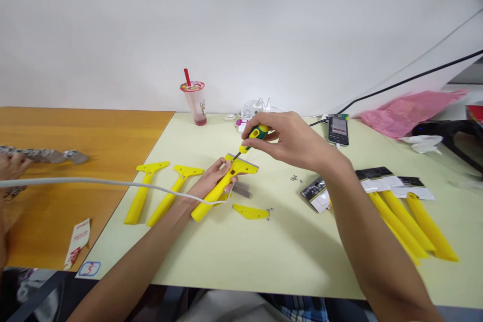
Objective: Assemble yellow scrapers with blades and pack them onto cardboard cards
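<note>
My left hand (215, 177) is closed around a yellow scraper (217, 192) just below its head, its handle slanting toward me. In my right hand (287, 138) is a screwdriver (258, 132) with a green and yellow handle. Its tip points down at the scraper's head by my left fingers; whether it sits in a screw I cannot tell. Under the scraper lie grey metal blades (242, 190). A loose yellow cover plate (249, 212) rests nearby, with small screws (270, 213) at its right end. Two more scrapers, a near-left one (141, 196) and another (171, 200), lie beside my left forearm.
Packaged yellow scrapers (405, 221) lie right of my right forearm. More screws (295, 178) sit mid-table. Behind stand a drink cup (195, 103) and a phone (337, 131). A white cable (113, 181) crosses the view. Another person's hand (13, 166) is at far left.
</note>
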Demonstrator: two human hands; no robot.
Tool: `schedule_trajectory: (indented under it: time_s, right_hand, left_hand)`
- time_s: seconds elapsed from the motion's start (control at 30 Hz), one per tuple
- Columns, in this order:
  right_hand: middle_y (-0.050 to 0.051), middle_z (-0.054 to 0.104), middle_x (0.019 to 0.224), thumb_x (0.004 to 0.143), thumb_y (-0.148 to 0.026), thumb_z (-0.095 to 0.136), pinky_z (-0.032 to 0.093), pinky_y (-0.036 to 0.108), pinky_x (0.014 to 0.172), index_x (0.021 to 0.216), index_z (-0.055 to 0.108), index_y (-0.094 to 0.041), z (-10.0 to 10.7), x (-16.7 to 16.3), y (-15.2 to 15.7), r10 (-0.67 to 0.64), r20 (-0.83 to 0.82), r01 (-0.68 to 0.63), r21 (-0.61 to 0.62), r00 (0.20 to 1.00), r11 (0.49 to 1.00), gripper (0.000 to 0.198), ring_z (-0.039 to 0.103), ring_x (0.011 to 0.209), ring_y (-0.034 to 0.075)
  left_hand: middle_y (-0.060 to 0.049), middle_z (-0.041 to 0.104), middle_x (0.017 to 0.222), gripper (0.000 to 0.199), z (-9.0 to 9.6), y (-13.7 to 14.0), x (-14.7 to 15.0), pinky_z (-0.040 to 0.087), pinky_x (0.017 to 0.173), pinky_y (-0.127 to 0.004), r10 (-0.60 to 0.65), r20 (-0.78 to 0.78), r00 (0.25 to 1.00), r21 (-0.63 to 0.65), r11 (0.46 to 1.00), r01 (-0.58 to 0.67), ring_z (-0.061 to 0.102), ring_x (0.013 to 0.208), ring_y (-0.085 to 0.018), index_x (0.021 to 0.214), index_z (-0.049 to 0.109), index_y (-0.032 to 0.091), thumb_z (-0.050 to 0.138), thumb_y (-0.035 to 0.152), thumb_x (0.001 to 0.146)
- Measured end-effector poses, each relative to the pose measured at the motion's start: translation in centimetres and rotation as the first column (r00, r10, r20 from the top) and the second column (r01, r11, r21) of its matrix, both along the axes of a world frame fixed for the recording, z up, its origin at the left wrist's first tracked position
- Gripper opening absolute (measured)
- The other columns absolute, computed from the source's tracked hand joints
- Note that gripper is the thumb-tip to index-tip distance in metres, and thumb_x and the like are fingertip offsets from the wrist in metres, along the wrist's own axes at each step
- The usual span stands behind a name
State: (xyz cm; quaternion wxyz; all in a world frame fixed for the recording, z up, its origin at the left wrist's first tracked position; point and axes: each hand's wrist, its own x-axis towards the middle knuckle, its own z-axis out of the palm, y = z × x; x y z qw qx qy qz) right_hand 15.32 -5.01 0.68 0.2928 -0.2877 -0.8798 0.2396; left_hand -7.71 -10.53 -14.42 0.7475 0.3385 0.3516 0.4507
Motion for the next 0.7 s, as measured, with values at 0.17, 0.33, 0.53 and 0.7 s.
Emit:
schedule_trajectory:
  time_s: [0.17, 0.33, 0.53, 0.7]
  right_hand:
    - [0.007, 0.081, 0.108, 0.103, -0.059, 0.07, 0.061, 0.037, 0.082, 0.109, 0.079, -0.025, 0.19, -0.01, 0.01, 0.004, -0.004, -0.004, 0.01, 1.0, 1.0, 0.035, 0.076, 0.092, 0.024]
    - [0.007, 0.081, 0.104, 0.103, -0.056, 0.071, 0.059, 0.035, 0.08, 0.11, 0.079, -0.024, 0.15, 0.17, 0.22, -0.023, -0.006, 0.023, 0.04, 1.0, 0.999, 0.033, 0.077, 0.091, 0.024]
    - [0.006, 0.08, 0.101, 0.104, -0.056, 0.071, 0.058, 0.035, 0.079, 0.111, 0.078, -0.025, 0.08, 0.22, 0.31, -0.031, -0.001, 0.031, 0.046, 1.0, 0.998, 0.032, 0.078, 0.089, 0.024]
    - [0.005, 0.079, 0.098, 0.104, -0.057, 0.071, 0.057, 0.035, 0.08, 0.11, 0.079, -0.025, 0.03, 0.16, 0.3, -0.025, 0.004, 0.025, 0.042, 1.0, 0.999, 0.034, 0.078, 0.089, 0.024]
  left_hand:
    - [0.003, 0.067, 0.077, 0.058, 0.44, -0.14, 0.05, 0.04, 0.047, -0.018, -0.013, -0.034, 0.999, 0.027, 1.0, 0.014, 0.057, 0.049, -0.009, 0.1, 0.041, 0.026, 0.089, 0.058, 0.087]
    - [0.003, 0.067, 0.077, 0.059, 0.57, -0.21, 0.06, 0.04, 0.048, -0.018, -0.002, -0.064, 0.998, 0.062, 0.998, 0.006, 0.056, 0.048, -0.009, 0.098, 0.037, 0.027, 0.086, 0.059, 0.09]
    - [0.003, 0.067, 0.077, 0.053, 0.39, -0.28, 0.09, 0.04, 0.049, -0.018, 0.02, -0.061, 0.998, 0.062, 0.998, -0.016, 0.057, 0.049, -0.009, 0.1, 0.038, 0.027, 0.083, 0.054, 0.093]
    - [0.002, 0.068, 0.075, 0.044, -0.06, -0.28, 0.14, 0.04, 0.048, -0.02, 0.011, -0.094, 0.996, 0.064, 0.998, -0.005, 0.057, 0.047, -0.011, 0.101, 0.039, 0.027, 0.075, 0.052, 0.098]
